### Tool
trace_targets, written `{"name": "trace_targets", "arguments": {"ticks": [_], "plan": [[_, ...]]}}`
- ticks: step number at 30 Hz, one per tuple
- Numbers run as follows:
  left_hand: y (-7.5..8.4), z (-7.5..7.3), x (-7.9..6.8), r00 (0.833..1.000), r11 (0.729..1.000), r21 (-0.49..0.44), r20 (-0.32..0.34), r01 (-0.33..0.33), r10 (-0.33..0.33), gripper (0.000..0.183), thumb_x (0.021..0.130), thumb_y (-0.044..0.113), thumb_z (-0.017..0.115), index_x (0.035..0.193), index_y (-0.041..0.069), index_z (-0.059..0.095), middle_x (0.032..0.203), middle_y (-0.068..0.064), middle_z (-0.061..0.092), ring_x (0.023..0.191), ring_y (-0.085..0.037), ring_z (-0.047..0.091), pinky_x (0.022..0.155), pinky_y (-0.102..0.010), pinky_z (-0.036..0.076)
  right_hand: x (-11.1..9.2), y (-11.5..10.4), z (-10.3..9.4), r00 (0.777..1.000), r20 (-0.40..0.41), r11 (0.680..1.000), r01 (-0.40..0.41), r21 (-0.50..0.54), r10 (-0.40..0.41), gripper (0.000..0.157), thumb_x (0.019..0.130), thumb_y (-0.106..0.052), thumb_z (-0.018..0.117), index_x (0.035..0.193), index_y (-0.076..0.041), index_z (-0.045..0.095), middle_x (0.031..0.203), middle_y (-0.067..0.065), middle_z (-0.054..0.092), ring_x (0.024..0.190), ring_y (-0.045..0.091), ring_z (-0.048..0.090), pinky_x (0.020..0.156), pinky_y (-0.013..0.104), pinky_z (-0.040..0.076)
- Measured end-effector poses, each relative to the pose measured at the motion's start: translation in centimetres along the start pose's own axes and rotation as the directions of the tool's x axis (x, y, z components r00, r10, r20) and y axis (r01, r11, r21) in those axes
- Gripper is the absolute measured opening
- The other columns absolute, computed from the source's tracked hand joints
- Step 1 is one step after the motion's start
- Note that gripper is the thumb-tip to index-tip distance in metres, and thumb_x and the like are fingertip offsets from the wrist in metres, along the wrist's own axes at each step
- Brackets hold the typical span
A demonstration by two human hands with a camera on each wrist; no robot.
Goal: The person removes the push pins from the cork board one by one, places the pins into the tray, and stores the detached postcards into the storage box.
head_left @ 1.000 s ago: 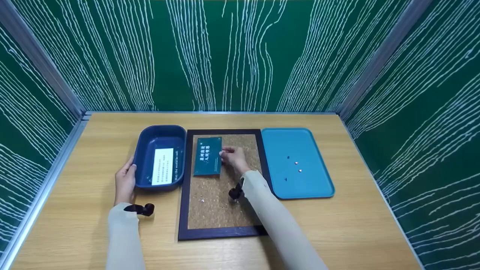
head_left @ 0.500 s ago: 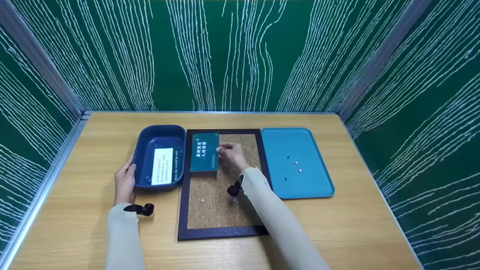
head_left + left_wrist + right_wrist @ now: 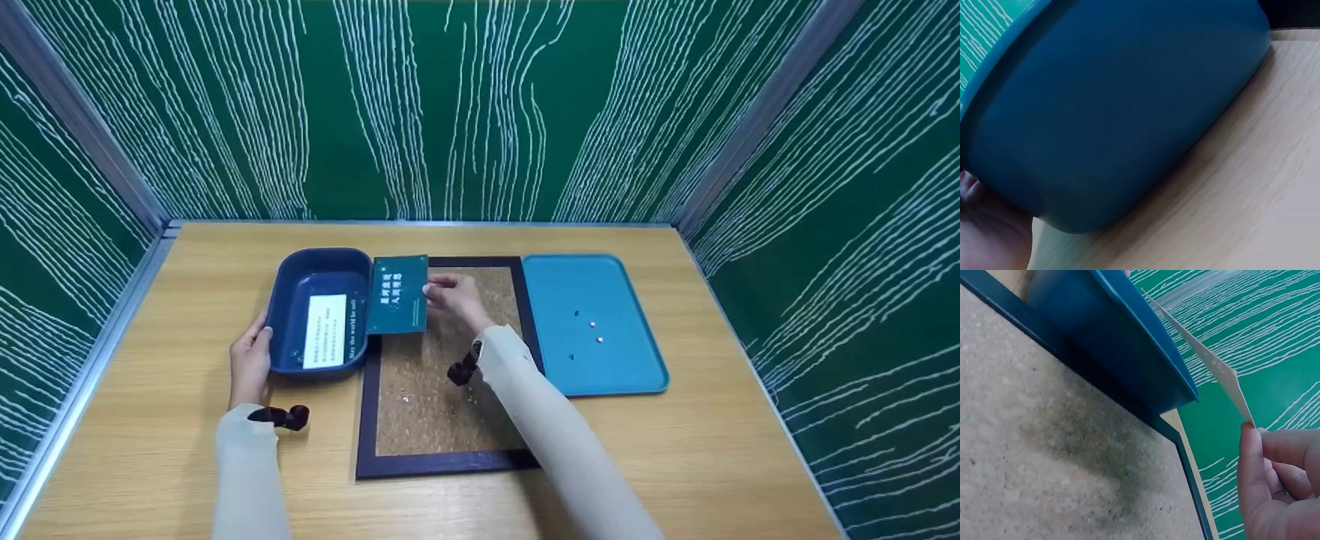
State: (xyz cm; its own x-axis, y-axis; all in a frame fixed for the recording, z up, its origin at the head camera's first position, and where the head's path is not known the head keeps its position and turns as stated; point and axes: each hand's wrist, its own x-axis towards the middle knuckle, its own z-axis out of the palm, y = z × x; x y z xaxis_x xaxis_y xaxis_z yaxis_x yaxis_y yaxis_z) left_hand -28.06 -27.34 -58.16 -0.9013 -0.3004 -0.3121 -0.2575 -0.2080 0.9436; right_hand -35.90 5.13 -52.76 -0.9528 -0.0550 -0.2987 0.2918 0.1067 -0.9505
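My right hand [image 3: 457, 300] pinches the right edge of a dark green card [image 3: 397, 295] with white characters between thumb and fingers. Seen edge-on in the right wrist view, the card [image 3: 1207, 357] hangs tilted above the frame, beside the tub's rim. In the head view the card's left edge overlaps the right rim of a dark blue tub [image 3: 322, 259]. My left hand [image 3: 251, 360] holds that tub at its near left corner, its fingers partly hidden by the wall in the left wrist view. Inside the tub lies another card [image 3: 326, 330] with a white panel and printed text.
A dark-framed cork board [image 3: 420, 420] lies right of the tub, with small clear pins [image 3: 406, 400] on its cork. To its right is a turquoise tray [image 3: 592, 285] holding several tiny pieces. Green panels with white lines [image 3: 480, 112] enclose the wooden table [image 3: 712, 450].
My right hand has carried the green card left and slightly away from me, from over the cork to the tub's right rim. The left hand and tub have stayed in place.
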Motion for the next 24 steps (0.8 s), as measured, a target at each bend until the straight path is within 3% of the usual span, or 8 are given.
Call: {"name": "trace_targets", "arguments": {"ticks": [9,24], "plan": [[1.3,0.3,-1.1,1.000,1.000,-0.001,0.012,0.010,-0.010,0.046,0.104,0.015,0.034,0.150,0.020,0.031,0.160,0.005,0.017,0.149,-0.012,0.010,0.121,-0.030,0.019,0.1,-0.9,1.1,0.998,0.045,0.999,0.030,0.031,-0.032,0.026,0.090,-0.008,0.065,0.116,-0.004,0.068,0.108,0.012,0.068,0.092,0.020,0.069,0.084,0.031,0.059],[-0.1,0.2,-0.2,0.999,0.999,-0.026,-0.008,-0.044,0.044,0.046,0.104,0.015,0.035,0.149,0.020,0.033,0.160,0.006,0.020,0.149,-0.010,0.012,0.121,-0.028,0.019,-0.7,-2.2,4.2,0.995,0.070,0.994,0.066,0.085,-0.072,0.024,0.089,-0.004,0.066,0.113,-0.001,0.068,0.104,0.013,0.068,0.086,0.019,0.070,0.078,0.027,0.060]]}}
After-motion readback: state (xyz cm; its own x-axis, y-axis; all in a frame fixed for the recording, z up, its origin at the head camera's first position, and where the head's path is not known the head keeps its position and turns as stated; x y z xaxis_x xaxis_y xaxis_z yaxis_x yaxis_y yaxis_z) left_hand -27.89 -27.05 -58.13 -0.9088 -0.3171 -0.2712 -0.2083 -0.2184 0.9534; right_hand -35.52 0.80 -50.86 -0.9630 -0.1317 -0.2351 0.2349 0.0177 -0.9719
